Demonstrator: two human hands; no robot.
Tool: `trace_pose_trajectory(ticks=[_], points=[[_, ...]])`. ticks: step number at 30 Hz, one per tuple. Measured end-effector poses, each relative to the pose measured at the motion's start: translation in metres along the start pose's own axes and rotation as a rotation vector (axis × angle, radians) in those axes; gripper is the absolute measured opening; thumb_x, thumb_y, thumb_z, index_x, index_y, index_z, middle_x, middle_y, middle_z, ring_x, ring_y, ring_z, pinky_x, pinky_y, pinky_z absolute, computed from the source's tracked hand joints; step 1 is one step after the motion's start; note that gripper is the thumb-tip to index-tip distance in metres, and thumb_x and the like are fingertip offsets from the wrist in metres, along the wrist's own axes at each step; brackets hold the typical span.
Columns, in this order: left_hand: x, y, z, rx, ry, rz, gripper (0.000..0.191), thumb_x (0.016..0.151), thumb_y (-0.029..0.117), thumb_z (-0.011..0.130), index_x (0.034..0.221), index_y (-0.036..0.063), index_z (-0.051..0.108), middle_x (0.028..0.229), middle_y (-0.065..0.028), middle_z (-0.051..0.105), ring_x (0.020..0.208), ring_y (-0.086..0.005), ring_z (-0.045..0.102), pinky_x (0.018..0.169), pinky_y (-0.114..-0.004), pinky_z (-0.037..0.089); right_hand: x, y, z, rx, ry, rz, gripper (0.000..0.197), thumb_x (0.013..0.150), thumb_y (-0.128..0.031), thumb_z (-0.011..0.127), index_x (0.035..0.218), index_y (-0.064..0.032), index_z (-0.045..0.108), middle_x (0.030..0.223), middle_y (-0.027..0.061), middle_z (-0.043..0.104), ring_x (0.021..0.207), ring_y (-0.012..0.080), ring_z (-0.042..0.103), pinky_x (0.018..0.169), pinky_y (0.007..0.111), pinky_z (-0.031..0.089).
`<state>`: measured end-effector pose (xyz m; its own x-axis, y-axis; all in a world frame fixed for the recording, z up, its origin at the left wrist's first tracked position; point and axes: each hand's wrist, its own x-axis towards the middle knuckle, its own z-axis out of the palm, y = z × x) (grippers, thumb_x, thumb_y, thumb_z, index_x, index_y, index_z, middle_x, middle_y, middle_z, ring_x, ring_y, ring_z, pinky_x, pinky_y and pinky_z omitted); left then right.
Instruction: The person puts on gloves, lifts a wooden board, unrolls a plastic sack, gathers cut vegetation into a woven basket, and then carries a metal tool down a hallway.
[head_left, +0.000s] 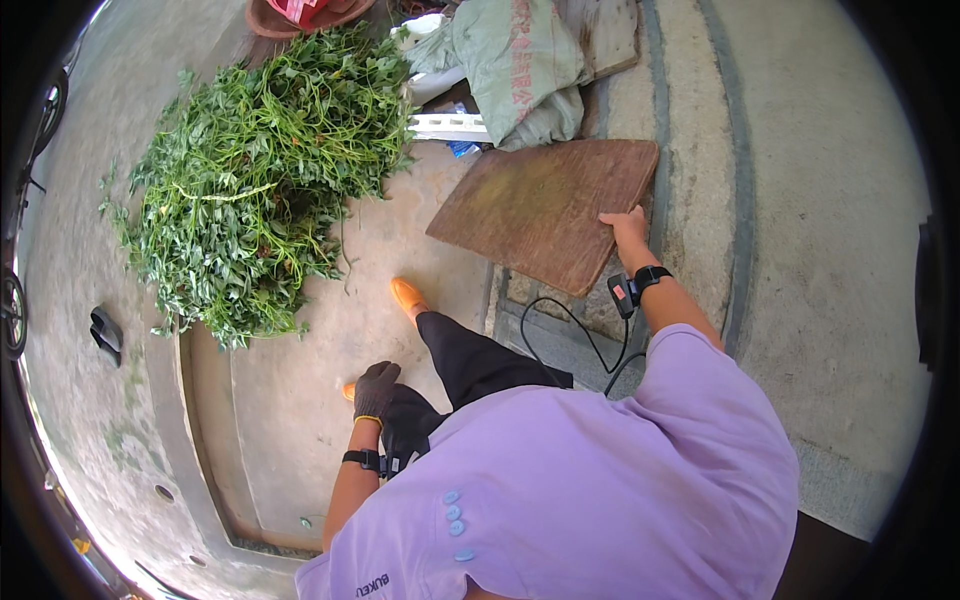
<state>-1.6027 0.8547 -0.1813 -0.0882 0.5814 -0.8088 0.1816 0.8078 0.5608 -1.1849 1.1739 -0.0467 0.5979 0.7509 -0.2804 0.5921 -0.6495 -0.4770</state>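
Note:
A brown wooden board (551, 202) lies tilted in front of me at the stone step. My right hand (628, 229), bare, grips its near right edge, thumb on top and fingers out of sight beneath. In a dark knitted glove with a yellow cuff, my left hand (376, 390) hangs beside my left leg, holding nothing that I can see; its fingers are partly bent. A large heap of green leafy vines (262, 180) lies on the concrete to the left of the board.
Beyond the board lie a pale green woven sack (517, 67) and a white slotted plastic strip (450, 126). A clay basin (274, 22) stands past the vines. Dark slippers (106, 336) lie far left. Stone steps (697, 157) run along the right; a black cable (574, 315) hangs near my right wrist.

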Motion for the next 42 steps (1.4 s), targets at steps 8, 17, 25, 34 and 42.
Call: trace_pose_trajectory(ticks=[8, 17, 25, 34, 42], points=[[0.012, 0.014, -0.011, -0.090, 0.018, -0.115, 0.042, 0.071, 0.030, 0.066, 0.102, 0.0013, 0.065, 0.079, -0.0101, 0.063, 0.055, -0.0175, 0.057, 0.051, -0.028, 0.048, 0.001, 0.027, 0.014, 0.142, 0.099, -0.130, 0.057, 0.054, -0.004, 0.072, 0.106, 0.0040, 0.049, 0.102, 0.0208, 0.061, 0.094, 0.0365, 0.059, 0.082, 0.039, 0.045], [0.100, 0.197, 0.017, 0.163, -0.112, 0.259, 0.049, 0.077, 0.035, 0.065, 0.109, -0.0013, 0.061, 0.085, -0.0078, 0.065, 0.062, -0.0130, 0.056, 0.058, -0.025, 0.047, -0.001, 0.044, 0.028, 0.185, 0.198, -0.112, 0.049, 0.054, -0.008, 0.068, 0.099, 0.0009, 0.049, 0.092, 0.0219, 0.061, 0.087, 0.0408, 0.058, 0.074, 0.043, 0.046], [0.117, 0.318, 0.051, 0.248, -0.297, 0.367, 0.051, 0.078, 0.034, 0.064, 0.116, 0.0001, 0.057, 0.096, -0.0105, 0.065, 0.075, -0.0153, 0.058, 0.068, -0.028, 0.048, 0.015, 0.024, 0.033, 0.205, 0.187, -0.123, 0.048, 0.057, -0.012, 0.068, 0.098, 0.0011, 0.047, 0.085, 0.0231, 0.060, 0.079, 0.0416, 0.057, 0.067, 0.046, 0.046], [0.206, 0.254, -0.008, 0.700, -0.363, 0.526, 0.052, 0.073, 0.037, 0.065, 0.109, 0.0009, 0.062, 0.100, -0.0183, 0.065, 0.092, -0.0285, 0.063, 0.084, -0.033, 0.048, 0.017, -0.001, 0.025, 0.002, 0.252, -0.175, 0.053, 0.060, -0.020, 0.070, 0.102, -0.0010, 0.043, 0.086, 0.0246, 0.061, 0.081, 0.0417, 0.059, 0.069, 0.046, 0.047], [0.254, 0.348, -0.039, 0.769, -0.278, 0.348, 0.050, 0.068, 0.030, 0.069, 0.109, 0.0013, 0.063, 0.101, -0.0192, 0.065, 0.091, -0.0277, 0.064, 0.082, -0.034, 0.049, 0.019, 0.004, 0.026, -0.127, 0.267, -0.105, 0.057, 0.060, -0.024, 0.070, 0.104, -0.0007, 0.041, 0.082, 0.0239, 0.062, 0.078, 0.0419, 0.060, 0.067, 0.047, 0.048]])
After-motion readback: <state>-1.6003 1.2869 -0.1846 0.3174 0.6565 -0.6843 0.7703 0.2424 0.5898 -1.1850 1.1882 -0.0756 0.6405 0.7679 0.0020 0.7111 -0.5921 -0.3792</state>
